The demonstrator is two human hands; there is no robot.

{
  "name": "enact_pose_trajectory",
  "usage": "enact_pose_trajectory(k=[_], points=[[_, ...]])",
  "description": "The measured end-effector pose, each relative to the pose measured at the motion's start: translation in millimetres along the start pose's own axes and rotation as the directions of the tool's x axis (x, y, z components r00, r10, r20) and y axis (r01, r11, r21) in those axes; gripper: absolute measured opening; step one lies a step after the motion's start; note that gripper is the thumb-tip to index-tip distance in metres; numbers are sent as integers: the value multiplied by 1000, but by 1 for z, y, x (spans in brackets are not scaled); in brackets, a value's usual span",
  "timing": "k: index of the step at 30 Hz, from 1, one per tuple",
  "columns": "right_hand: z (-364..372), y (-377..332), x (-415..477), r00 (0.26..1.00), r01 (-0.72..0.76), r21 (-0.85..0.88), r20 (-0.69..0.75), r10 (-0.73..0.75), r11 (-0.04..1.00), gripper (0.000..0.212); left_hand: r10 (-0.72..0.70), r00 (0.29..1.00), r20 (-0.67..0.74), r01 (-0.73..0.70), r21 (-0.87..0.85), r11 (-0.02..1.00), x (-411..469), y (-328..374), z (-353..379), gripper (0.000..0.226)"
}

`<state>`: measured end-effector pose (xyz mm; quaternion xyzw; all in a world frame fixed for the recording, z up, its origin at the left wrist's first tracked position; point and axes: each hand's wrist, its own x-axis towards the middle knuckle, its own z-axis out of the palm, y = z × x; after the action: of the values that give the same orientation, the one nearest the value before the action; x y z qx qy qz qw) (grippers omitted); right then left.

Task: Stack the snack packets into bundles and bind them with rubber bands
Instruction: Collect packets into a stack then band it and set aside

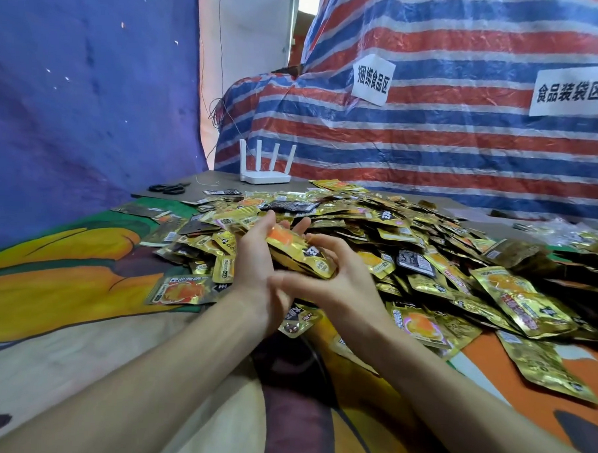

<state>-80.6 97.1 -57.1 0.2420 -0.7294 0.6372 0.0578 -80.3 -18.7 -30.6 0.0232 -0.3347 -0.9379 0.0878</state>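
The left hand (255, 262) is cupping a stack of gold snack packets (300, 248) while the right hand (343, 283) is gripping its near end, above the heaped pile of packets (410, 238).

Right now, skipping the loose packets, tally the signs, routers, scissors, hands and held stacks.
Paper signs: 2
Router: 1
Scissors: 1
Held packet stack: 1
Hands: 2, left hand and right hand
Total: 7
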Motion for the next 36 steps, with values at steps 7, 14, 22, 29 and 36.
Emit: enact_pose_trajectory(k=[7,14,22,29,36], points=[[-4,-5,11,991,-32,270,-117,65,962,49,-46,995,87,41,58,997,1,0,-4,41],[-17,-6,14,987,-75,291,-112,112,954,27,-92,984,151,85,52,995,1,-2,-4,48],[-20,-15,11,980,-197,168,59,189,966,51,-65,967,248,21,178,984,-4,-8,-5,52],[-61,-32,12,992,-118,39,44,116,992,29,142,954,265,-269,540,798,-15,-22,2,36],[-155,-49,23,951,-213,-381,-293,100,900,45,204,848,488,-518,688,508,-12,-30,-7,23]])
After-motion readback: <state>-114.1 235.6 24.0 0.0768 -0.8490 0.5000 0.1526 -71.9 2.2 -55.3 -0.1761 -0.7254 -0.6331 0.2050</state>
